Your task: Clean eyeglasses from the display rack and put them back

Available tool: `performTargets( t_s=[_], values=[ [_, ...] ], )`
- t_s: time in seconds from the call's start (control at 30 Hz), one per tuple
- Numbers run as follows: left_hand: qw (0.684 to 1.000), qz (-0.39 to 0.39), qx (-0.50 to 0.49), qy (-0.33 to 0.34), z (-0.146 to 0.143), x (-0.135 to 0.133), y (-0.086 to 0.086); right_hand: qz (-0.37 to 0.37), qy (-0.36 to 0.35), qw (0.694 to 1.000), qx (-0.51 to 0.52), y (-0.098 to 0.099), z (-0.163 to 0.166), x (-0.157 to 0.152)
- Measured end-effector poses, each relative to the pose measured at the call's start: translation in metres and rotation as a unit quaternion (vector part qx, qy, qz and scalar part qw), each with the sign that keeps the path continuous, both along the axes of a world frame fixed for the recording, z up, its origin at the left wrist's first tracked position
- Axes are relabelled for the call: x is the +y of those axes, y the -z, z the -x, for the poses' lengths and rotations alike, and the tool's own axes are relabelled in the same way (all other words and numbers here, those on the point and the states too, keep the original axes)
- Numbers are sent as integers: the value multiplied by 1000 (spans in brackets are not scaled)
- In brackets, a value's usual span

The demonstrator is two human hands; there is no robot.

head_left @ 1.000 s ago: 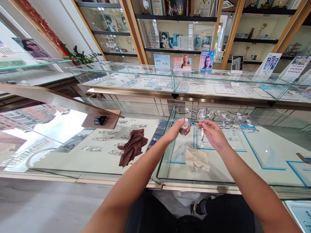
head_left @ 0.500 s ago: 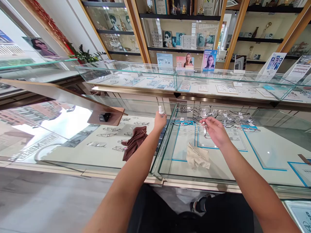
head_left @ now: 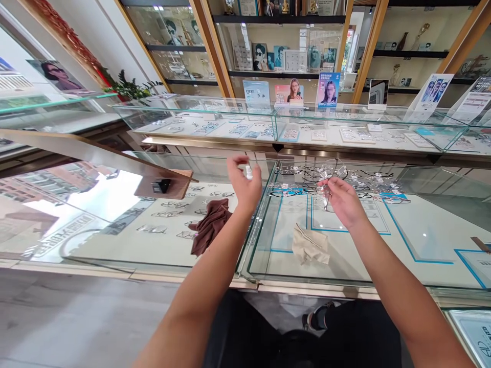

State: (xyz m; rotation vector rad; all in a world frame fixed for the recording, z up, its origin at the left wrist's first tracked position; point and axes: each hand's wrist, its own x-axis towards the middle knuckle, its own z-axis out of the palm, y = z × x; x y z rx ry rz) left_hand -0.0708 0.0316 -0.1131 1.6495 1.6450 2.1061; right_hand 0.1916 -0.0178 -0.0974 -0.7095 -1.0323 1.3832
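My left hand [head_left: 242, 185] hovers over the seam between two glass display cases, fingers spread and a little blurred. A small white spray bottle [head_left: 249, 171] stands just in front of its palm; the fingers are not wrapped round it. To the right, my right hand [head_left: 343, 202] pinches a pair of thin clear-framed glasses [head_left: 333, 171] above the right-hand glass counter [head_left: 345, 278]. A crumpled beige cloth [head_left: 310, 245] lies on that glass, below and to the left of my right hand.
A brown cloth [head_left: 210, 225] lies on the left case's glass top. Rows of glasses fill both cases. A wooden board with a black block [head_left: 161, 185] juts in from the left. A farther counter holds small advert stands [head_left: 328, 90].
My left hand carried the spray bottle leftward from beside the glasses to the case seam, then spread its fingers off it. My right hand stayed in place, still holding the glasses.
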Motion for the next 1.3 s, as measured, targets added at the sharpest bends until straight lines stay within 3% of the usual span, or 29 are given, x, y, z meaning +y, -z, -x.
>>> performTargets(
  t_s=[0.07,0.1,0.17,0.23,0.27,0.33,0.5,0.63,0.77,1.07,1.3],
  values=[
    [974,60,100,195,-14,-20,-12,-1,1,1000,2,-2,-1,-1],
    [933,112,166,298,-22,-30,-16,-2,2,1000,0,-3,-1,-1],
    [810,201,297,464,-37,-49,-20,-6,4,1000,-6,-4,-1,-3],
    [710,253,380,537,-49,-62,-20,-9,5,1000,-12,-5,0,-4],
    [681,268,406,547,-54,-66,-18,-9,6,1000,-14,-6,0,-4],
    [659,284,442,539,-61,-69,-12,-9,6,1000,-17,-6,0,-5],
    [665,281,464,514,-68,-64,4,-8,6,1000,-22,-6,0,-5],
    [707,267,446,479,-71,-61,12,-7,6,1000,-19,-5,0,-5],
    [739,304,410,439,-74,-60,17,-8,7,1000,-22,-6,-1,-4],
    [745,284,358,486,-81,-55,32,-5,11,999,-41,-8,1,-7],
    [750,293,303,510,-82,-59,30,-11,3,1000,-18,-10,2,-8]
  ],
)
